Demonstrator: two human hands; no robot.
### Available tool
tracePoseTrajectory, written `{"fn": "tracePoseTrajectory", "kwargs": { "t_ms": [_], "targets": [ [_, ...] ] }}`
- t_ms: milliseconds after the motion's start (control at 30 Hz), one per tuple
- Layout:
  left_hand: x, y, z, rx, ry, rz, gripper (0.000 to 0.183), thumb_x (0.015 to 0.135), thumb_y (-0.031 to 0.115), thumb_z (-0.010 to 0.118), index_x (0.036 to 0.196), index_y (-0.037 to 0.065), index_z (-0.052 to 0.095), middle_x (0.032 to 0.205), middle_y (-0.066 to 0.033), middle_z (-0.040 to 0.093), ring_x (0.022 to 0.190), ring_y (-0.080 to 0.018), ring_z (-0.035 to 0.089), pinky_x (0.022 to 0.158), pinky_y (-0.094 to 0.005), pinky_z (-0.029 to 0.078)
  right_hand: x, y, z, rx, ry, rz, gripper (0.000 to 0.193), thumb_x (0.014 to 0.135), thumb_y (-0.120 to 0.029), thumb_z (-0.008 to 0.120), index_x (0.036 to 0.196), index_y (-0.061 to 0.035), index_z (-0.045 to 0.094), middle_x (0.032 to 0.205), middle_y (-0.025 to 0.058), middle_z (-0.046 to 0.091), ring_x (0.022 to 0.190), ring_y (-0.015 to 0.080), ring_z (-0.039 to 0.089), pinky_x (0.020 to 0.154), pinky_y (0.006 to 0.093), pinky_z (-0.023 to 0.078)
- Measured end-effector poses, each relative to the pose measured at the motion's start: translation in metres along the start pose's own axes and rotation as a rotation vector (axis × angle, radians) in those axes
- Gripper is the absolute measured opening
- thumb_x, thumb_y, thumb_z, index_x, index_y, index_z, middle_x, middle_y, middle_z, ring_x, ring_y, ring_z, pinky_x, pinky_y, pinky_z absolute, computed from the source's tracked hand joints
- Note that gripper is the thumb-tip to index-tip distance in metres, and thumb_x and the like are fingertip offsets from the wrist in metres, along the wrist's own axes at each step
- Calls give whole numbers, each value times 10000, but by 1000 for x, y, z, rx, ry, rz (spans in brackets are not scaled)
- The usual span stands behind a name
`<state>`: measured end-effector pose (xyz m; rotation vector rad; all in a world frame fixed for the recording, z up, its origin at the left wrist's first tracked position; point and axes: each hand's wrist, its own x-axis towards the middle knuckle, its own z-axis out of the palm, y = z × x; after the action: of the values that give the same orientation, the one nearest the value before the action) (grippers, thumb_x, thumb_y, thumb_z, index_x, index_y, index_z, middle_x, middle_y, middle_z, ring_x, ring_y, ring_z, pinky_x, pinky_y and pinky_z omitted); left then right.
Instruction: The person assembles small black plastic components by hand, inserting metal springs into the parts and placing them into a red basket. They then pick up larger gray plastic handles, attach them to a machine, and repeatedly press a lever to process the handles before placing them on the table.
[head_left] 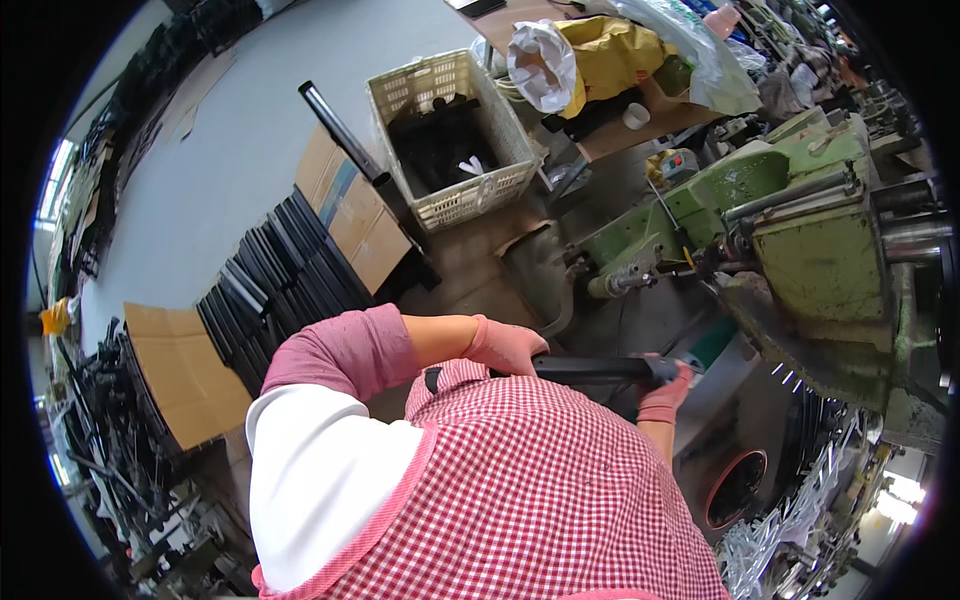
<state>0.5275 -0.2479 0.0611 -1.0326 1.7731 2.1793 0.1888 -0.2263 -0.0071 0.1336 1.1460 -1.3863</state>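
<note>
Two hands [508, 347] [664, 388] on one tube [590, 370]

Red-and-white checked apron [540, 490], pink edging [413, 470], white top [310, 480], mauve sleeve [345, 352], pink gloves [503, 346]

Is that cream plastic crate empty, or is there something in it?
Not empty: dark pieces lie inside the crate, with something small and white on top.

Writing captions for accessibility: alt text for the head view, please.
A person's pink-gloved left hand and right hand hold a black tube crosswise in front of a red-checked apron. A green machine stands at right, stacked black bars and cardboard at left, a cream crate ahead.
</note>
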Motion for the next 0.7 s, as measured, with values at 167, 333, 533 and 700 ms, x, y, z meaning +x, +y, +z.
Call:
{"fn": "tracePoseTrajectory", "kwargs": {
  "t_ms": [167, 333, 533, 700],
  "targets": [
    [-12, -23, 32, -308, 175, -209, 649, 748, 267, 791, 1260, -74, 585, 1072, -119, 662, 975, -175, 614, 842, -294, 500, 8, 59, -18, 22, 130, 301, 492, 829, -401, 662, 1074, 8, 541, 958, 188, 659, 861, 393, 646, 961, 587, 498],
    [-20, -56, 16, -519, 436, -259, 638, 691, 265, 798, 1183, -92, 603, 973, -124, 681, 860, -186, 655, 762, -315, 530, 4, 53, -32, -261, -142, 509, 325, 969, -333, 583, 1006, -13, 622, 1044, 169, 694, 960, 337, 668, 949, 503, 534],
    [-8, -108, -71, -120, 462, -346, 485, 664, 198, 814, 1048, -57, 664, 862, -123, 695, 775, -194, 674, 627, -353, 544, -2, 32, -110, -155, -10, 313, 300, 1011, -313, 473, 972, -58, 628, 1031, 154, 699, 976, 320, 664, 954, 501, 531],
    [-6, -148, -160, -350, 565, -450, 212, 670, 101, 808, 814, -2, 691, 695, -53, 634, 557, -175, 612, 483, -333, 520, -30, 53, -183, 5, 26, 192, 328, 1025, -341, 451, 926, -82, 627, 1015, 125, 689, 978, 296, 654, 948, 477, 515]
  ]
}}
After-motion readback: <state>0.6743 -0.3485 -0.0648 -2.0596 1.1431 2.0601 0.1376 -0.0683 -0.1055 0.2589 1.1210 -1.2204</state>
